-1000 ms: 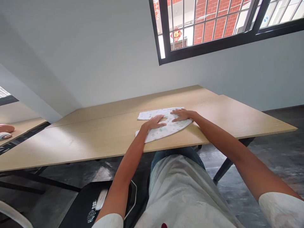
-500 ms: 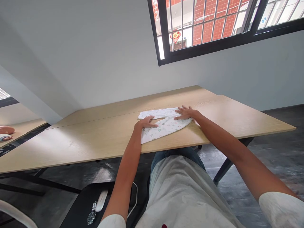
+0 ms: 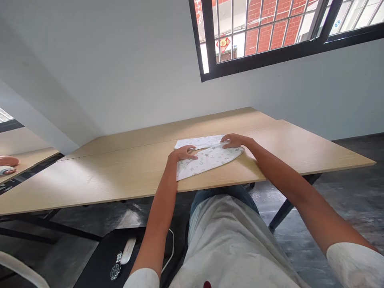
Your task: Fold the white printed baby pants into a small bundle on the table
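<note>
A pair of small white trousers with a scattered print lies flat on the wooden table, its two legs spread toward the left with a gap between them. My left hand rests on the legs, thumb and fingers apart. At the right end, the waist part, my right hand has its fingers bent down and drawn toward the thumb, gripping the cloth. The palm hides part of the fabric there.
The table meets the wall, with its front edge close to my body. A window with bars is above. On a black seat at lower left lie a wristwatch and a white case. Another table stands far left.
My right hand, flat with spread fingers before, has curled its fingers in on the cloth. My left hand has shifted slightly up and left; the trousers lie nearly the same.
</note>
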A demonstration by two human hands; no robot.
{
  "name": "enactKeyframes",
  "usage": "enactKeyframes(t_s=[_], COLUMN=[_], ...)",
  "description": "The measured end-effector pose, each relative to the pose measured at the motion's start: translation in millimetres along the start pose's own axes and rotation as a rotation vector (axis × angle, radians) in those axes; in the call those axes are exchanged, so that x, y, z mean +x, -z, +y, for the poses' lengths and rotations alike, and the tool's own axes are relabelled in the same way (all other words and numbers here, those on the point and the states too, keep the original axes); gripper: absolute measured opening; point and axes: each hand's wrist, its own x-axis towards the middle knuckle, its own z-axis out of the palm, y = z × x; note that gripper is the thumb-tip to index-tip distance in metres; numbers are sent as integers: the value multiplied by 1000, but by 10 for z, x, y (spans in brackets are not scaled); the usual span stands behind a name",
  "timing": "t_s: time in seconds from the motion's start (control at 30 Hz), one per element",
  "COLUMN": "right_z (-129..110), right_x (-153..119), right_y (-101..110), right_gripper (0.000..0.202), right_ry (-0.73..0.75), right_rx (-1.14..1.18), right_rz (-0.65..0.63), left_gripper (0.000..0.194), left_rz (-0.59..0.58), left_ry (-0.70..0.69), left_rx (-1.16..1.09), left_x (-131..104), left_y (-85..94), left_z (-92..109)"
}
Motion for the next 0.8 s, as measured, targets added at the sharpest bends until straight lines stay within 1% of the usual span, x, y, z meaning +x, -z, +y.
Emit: enactKeyframes(t_s=[0.07, 0.17, 0.33, 0.47, 0.57, 0.7, 0.8], right_z=[85, 169, 187, 148, 138, 160, 177], right_x=[-32, -74, -115, -130, -135, -140, -141], right_y=[72, 150, 194, 202, 210, 218, 218], right_gripper=[57, 55, 59, 57, 54, 54, 55], right_ry=[-1, -24, -94, -147, -149, -124, -112], right_rx=[33, 66, 87, 65, 49, 55, 75], right_rz=[-13, -22, -34, -10, 2, 11, 10], left_gripper=[97, 96, 89, 72, 57, 43, 37], left_rz=[-21, -17, -6, 61, 109, 81, 88], left_ry=[19, 51, 59, 46, 15, -25, -51], left_rx=[13, 23, -31, -87, -130, -220, -207], left_x=[-8, -24, -38, -19, -9, -18, -30], left_y=[37, 75, 100, 90, 73, 54, 52], left_z=[-58, -116, -169, -187, -172, -128, -93])
